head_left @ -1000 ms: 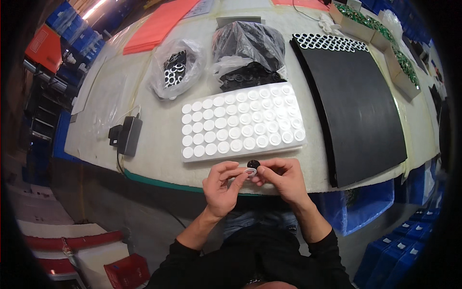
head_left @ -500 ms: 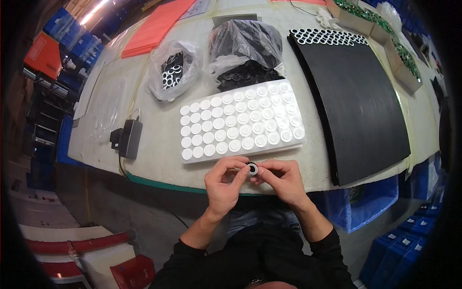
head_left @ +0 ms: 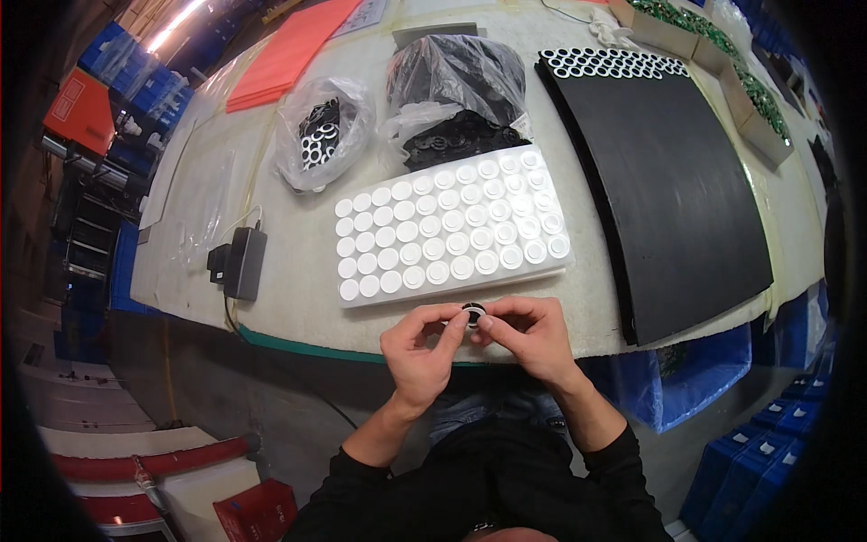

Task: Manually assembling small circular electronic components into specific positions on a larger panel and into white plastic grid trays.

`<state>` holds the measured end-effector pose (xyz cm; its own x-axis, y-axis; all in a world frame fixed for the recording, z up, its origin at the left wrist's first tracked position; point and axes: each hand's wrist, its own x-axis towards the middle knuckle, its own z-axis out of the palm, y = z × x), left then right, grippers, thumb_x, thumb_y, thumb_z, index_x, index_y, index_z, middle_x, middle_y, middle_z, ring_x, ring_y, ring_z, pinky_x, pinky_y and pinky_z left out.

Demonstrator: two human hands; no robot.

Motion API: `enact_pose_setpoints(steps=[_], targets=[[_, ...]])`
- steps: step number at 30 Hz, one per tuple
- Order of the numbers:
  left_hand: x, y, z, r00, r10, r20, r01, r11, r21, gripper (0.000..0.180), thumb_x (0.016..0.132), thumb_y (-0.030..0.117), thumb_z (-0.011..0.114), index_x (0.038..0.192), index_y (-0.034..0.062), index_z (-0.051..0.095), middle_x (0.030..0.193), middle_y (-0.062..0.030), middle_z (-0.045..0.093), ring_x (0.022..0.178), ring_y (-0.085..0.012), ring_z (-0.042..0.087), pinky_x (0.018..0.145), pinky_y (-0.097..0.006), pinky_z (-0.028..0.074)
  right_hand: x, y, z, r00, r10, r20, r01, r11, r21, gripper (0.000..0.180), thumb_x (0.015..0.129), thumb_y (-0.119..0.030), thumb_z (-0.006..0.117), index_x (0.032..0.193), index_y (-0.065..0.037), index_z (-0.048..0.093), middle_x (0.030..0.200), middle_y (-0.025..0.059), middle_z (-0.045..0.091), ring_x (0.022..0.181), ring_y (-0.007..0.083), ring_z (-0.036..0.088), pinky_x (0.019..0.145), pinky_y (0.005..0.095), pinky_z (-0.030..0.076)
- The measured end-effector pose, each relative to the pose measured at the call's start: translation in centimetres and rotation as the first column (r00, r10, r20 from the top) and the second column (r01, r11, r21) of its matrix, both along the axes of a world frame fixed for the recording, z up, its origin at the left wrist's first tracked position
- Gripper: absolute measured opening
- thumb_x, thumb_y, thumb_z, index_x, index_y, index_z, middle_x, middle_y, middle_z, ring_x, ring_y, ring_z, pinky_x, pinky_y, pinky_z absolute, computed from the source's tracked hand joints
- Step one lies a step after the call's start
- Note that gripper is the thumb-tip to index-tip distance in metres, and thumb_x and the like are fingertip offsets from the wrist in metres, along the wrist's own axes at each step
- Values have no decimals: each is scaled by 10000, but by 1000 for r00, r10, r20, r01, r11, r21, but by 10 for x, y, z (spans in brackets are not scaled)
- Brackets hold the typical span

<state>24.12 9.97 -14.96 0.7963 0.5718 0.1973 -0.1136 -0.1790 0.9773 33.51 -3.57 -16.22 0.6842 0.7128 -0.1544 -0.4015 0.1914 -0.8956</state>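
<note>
My left hand (head_left: 423,350) and my right hand (head_left: 531,336) meet above the table's front edge. Between their fingertips they pinch a small black-and-white ring (head_left: 473,313) from both sides. Just beyond lies a white tray (head_left: 452,294) holding rows of round white caps (head_left: 437,247); those toward the right show a raised inner circle. Behind the tray at left, a clear plastic bag (head_left: 354,155) contains similar black-and-white rings (head_left: 319,144). Next to it, a larger plastic bag (head_left: 456,77) spills black parts (head_left: 461,140).
At right stands a black board stack (head_left: 668,199) with rows of rings (head_left: 619,63) along its far end. Cardboard trays (head_left: 766,144) of green parts lie beyond it. A black power adapter (head_left: 244,262) sits at left, with red-orange sheets (head_left: 284,59) farther back. A blue bin (head_left: 695,379) is below the table's right front.
The ring has been tilted between my fingertips, so its black side now shows more than its white face. Both hands stay in nearly the same place.
</note>
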Motion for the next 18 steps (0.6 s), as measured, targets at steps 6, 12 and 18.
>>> enact_pose_setpoints(steps=[6,12,18], targets=[[3,3,8,999,-32,11,34,920,-390,142,881,-34,692,1012,-59,644,904,-94,689,787,-111,653,683,-225,535,0,0,-1,1000,-2,20,2,1000,12,127,927,1,624,1008,74,688,865,119,712,772,144,682,723,262,558],[-2,6,6,997,-76,-29,71,987,-147,146,877,-48,677,1013,-62,625,888,-104,677,771,-127,659,677,-247,564,-3,0,-6,999,-31,45,31,999,14,141,921,-46,654,1006,66,671,875,74,704,780,110,676,707,244,546],[-4,9,3,992,-119,-45,108,976,-189,167,880,-53,669,1042,-65,632,972,-95,677,871,-127,659,770,-250,544,-3,-2,5,1000,13,28,-12,999,-42,114,931,-7,618,980,87,659,867,133,709,765,152,694,701,260,568]])
